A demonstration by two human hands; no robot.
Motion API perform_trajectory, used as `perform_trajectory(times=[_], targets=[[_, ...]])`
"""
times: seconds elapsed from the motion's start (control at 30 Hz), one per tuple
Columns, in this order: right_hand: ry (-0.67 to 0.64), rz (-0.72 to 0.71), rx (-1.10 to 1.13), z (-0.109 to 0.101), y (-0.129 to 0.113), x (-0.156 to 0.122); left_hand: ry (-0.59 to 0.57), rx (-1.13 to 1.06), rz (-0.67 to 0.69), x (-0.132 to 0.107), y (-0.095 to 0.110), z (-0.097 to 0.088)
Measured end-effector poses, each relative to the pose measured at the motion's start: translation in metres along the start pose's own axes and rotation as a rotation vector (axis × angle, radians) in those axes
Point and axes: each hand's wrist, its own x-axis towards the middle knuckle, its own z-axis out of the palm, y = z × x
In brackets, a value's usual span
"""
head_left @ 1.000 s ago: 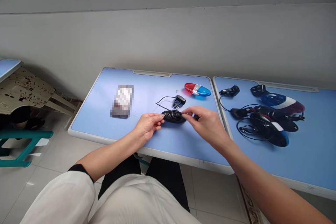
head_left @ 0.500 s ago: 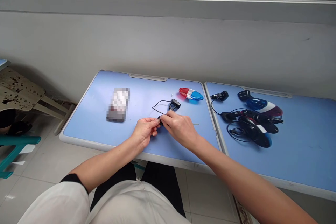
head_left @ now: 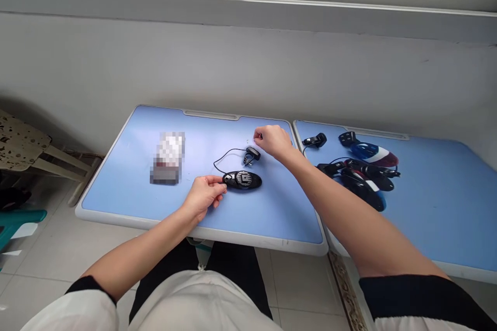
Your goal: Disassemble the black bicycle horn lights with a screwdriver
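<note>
My left hand (head_left: pixel 204 195) pinches the left end of a black oval base (head_left: pixel 254 181), which has a ribbed round mount on top. A thin black cable (head_left: pixel 220 158) runs from it to a small black switch unit (head_left: pixel 253 153) with a clamp, lying just behind. My right hand (head_left: pixel 273 140) is farther back with curled fingers; what they hold, if anything, is hidden. Beside its fingertips lies a tiny screw-like piece (head_left: pixel 247 140). The red and blue light cover seen earlier is hidden behind the right hand.
On the right-hand table lie several blue, white and red bicycle lights (head_left: pixel 373 154) with black bases and cables, and a black clamp unit (head_left: pixel 315 140). A blurred-out item (head_left: pixel 167 158) rests on the left. A wall and window sill stand behind the tables.
My right hand has left the black base and moved back and right, over where the red and blue cover lay. The left hand keeps hold of the base, now in plain view.
</note>
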Motion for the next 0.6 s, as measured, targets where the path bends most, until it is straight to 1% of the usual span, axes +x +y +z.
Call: perform_trajectory(times=[0.03,0.1,0.17,0.2,0.23,0.27,0.33,0.37,0.43,0.5,0.53,0.57,0.6], targets=[[-0.005,0.003,-0.005,0.004,-0.001,0.002,0.009,0.07,0.039,0.0,0.0,-0.003],[-0.022,0.008,-0.015,0.009,-0.002,0.004,0.061,0.289,0.159,0.0,0.0,-0.008],[-0.035,0.007,-0.016,0.013,-0.003,0.005,0.12,0.571,0.328,0.003,0.001,-0.012],[-0.04,0.006,-0.013,0.014,-0.004,0.005,0.129,0.699,0.419,0.005,0.002,-0.013],[-0.042,0.005,-0.009,0.015,-0.004,0.006,0.115,0.802,0.505,0.009,0.004,-0.013],[-0.042,0.004,-0.002,0.015,-0.004,0.006,0.077,0.877,0.577,0.014,0.005,-0.013],[-0.032,0.001,0.017,0.016,-0.004,0.005,-0.044,0.972,0.665,0.025,0.007,-0.009],[-0.023,0.0,0.03,0.015,-0.003,0.004,-0.109,1.006,0.685,0.032,0.008,-0.006],[-0.001,0.004,0.061,0.012,-0.001,0.0,-0.201,1.048,0.716,0.043,0.01,0.002],[0.023,0.007,0.092,0.007,0.003,-0.007,-0.241,1.03,0.726,0.05,0.014,0.009],[0.04,0.006,0.13,0.002,0.005,-0.012,-0.255,0.977,0.7,0.052,0.016,0.011],[0.066,0.003,0.194,-0.002,0.008,-0.018,-0.272,0.885,0.643,0.052,0.019,0.013],[0.103,-0.002,0.28,-0.008,0.01,-0.024,-0.295,0.753,0.553,0.051,0.022,0.015]])
